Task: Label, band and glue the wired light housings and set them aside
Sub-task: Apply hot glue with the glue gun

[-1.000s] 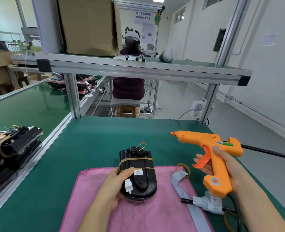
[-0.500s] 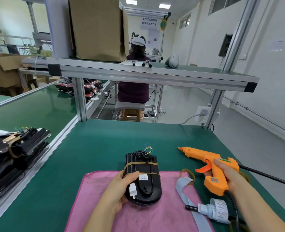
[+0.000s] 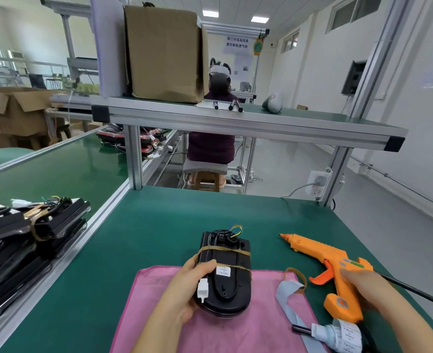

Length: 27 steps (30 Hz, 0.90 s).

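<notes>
My left hand [image 3: 182, 289] gripped the housing [image 3: 225, 284] on the pink cloth [image 3: 261, 335]; right of the cloth, my right hand [image 3: 363, 286] curled its fingers round the glue gun [image 3: 319, 253].

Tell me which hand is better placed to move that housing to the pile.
Left, probably: the left hand grips the housing, and the pile lies on that side. The right hand is on the glue gun.

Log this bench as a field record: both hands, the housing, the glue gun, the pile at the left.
left hand: grips housing's left side
housing: black, on pink cloth, two rubber bands, white label, wires at far end
right hand: holds glue gun's handle
glue gun: orange, right of housing, nozzle clear of it
left pile: banded black housings
</notes>
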{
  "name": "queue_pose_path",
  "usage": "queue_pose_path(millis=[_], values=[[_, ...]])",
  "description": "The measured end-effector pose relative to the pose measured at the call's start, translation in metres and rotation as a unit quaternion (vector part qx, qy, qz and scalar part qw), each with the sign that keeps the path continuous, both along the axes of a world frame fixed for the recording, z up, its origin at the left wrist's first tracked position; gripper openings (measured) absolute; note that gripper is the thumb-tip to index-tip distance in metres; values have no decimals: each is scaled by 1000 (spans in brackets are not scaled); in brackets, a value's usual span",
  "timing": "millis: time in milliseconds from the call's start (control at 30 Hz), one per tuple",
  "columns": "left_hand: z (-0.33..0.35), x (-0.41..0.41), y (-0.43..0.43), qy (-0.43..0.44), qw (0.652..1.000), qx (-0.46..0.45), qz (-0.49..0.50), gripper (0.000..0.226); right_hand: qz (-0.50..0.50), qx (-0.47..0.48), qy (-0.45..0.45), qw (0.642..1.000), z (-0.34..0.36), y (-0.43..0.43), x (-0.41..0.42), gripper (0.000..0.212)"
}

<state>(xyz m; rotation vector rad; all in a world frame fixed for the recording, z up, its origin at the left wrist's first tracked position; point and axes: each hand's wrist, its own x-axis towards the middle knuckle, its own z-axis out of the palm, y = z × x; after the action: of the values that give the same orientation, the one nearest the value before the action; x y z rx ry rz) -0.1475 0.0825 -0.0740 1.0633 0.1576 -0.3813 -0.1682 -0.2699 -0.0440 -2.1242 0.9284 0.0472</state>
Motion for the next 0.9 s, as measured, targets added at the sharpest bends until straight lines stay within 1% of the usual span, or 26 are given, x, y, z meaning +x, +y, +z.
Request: queue_pose_path(millis=[33, 100, 133, 167, 200, 233, 267, 333, 367, 400, 433, 500, 533, 567, 633, 667, 700, 733, 767, 800, 833, 867, 900], values=[[1, 0, 1, -1, 1000, -4, 11, 33, 26, -52, 28, 998, 2, -1, -1, 52], [2, 0, 4, -5, 1000, -11, 29, 40, 90, -192, 82, 974, 12, 2, -4, 49], [3, 0, 6, -9, 999, -13, 29, 45, 109, -239, 73, 962, 18, 5, -2, 48], [5, 0, 9, -14, 1000, -17, 21, 50, 122, -251, 32, 960, 26, 10, 2, 45], [7, -1, 13, -21, 1000, -17, 7, 53, 134, -226, -27, 964, 32, 18, 6, 42], [10, -2, 16, -28, 999, -10, -13, 52, 148, -170, -92, 970, 40, 29, 11, 37], [13, -3, 21, -35, 999, 3, -38, 51, 163, -93, -136, 973, 48, 44, 17, 34], [21, -5, 30, -57, 992, 47, -98, 50, 205, 65, -145, 966, 61, 77, 28, 33], [26, -7, 33, -70, 986, 78, -133, 50, 235, 129, -123, 956, 66, 93, 34, 35], [29, -9, 37, -85, 975, 113, -170, 52, 280, 177, -80, 940, 70, 107, 39, 37], [32, -10, 40, -97, 963, 149, -204, 55, 342, 206, -21, 917, 72, 120, 44, 42], [36, -11, 46, -122, 937, 195, -262, 60, 457, 252, 88, 848, 68, 144, 49, 56], [36, -12, 48, -129, 929, 204, -280, 58, 492, 275, 115, 818, 63, 154, 51, 63], [38, -12, 51, -133, 924, 210, -292, 54, 512, 297, 125, 796, 57, 161, 52, 69], [39, -13, 60, -123, 925, 215, -289, 46, 526, 333, 118, 773, 47, 173, 53, 69], [37, -13, 67, -120, 932, 202, -276, 41, 526, 344, 105, 771, 44, 178, 54, 64], [34, -12, 74, -119, 944, 170, -257, 42, 519, 356, 86, 772, 40, 182, 55, 59], [29, -12, 81, -99, 963, 119, -222, 52, 508, 371, 65, 775, 38, 184, 57, 55], [25, -13, 87, -57, 982, 43, -176, 66, 488, 395, 44, 777, 35, 187, 59, 52], [24, -16, 89, -22, 991, -39, -126, 76, 461, 425, 23, 779, 34, 190, 60, 48], [23, -18, 89, -7, 991, -108, -78, 79, 427, 456, 6, 781, 33, 193, 62, 43], [20, -20, 89, -6, 988, -150, -31, 78, 390, 481, -9, 785, 31, 198, 63, 37], [17, -23, 86, -11, 987, -158, 11, 76, 353, 499, -21, 791, 29, 204, 64, 33]])
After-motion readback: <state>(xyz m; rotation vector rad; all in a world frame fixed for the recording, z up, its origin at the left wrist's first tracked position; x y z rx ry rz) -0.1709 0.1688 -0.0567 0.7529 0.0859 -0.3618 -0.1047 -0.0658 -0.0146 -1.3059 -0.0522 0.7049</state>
